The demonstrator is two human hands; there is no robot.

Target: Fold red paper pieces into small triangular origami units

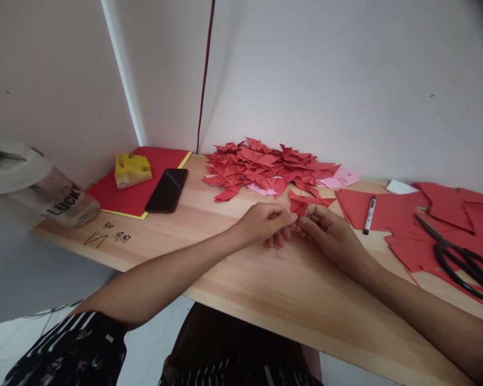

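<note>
- what is being held?
- one small, folded red paper piece (pixel 298 206); the left hand (pixel 268 222) and the right hand (pixel 330 233) are both clamping their grip on it.
- where are they holding it?
- over the pale wooden desk (pixel 229 276); behind it, a heap of folded red paper shapes (pixel 260 161) is lying.
</note>
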